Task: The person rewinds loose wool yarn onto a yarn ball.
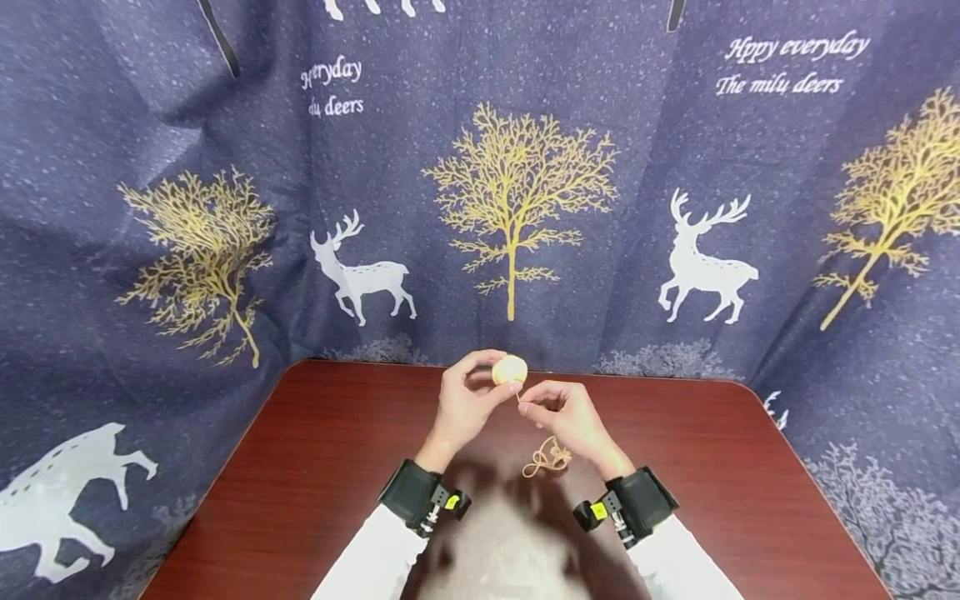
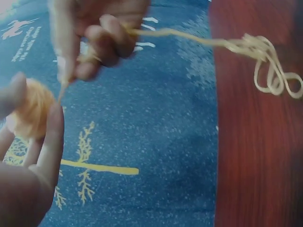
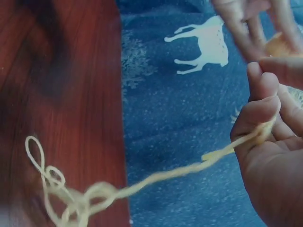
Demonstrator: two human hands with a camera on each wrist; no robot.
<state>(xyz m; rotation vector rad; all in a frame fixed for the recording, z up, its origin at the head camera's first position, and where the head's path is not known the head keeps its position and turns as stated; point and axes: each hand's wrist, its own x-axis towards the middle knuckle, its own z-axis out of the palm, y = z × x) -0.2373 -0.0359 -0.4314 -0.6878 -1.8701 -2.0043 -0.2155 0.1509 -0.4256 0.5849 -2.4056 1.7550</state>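
A small pale-yellow ball of yarn (image 1: 510,370) is held up over the table's far edge by my left hand (image 1: 467,400), its fingers and thumb curled round it. Just to the right, my right hand (image 1: 564,412) pinches the yarn strand close to the ball. In the left wrist view the yarn ball (image 2: 33,109) sits between fingers and thumb, with the strand running taut to the right hand (image 2: 102,40). Through the right palm the strand (image 3: 170,175) passes and trails down to a loose looped tangle of yarn (image 3: 80,203), seen also in the head view (image 1: 550,457).
A dark red wooden table (image 1: 337,450) lies beneath both hands. Behind it hangs a blue curtain (image 1: 457,275) printed with deer and golden trees, close to the table's far edge. Each wrist carries a black strap with a small camera (image 1: 592,515).
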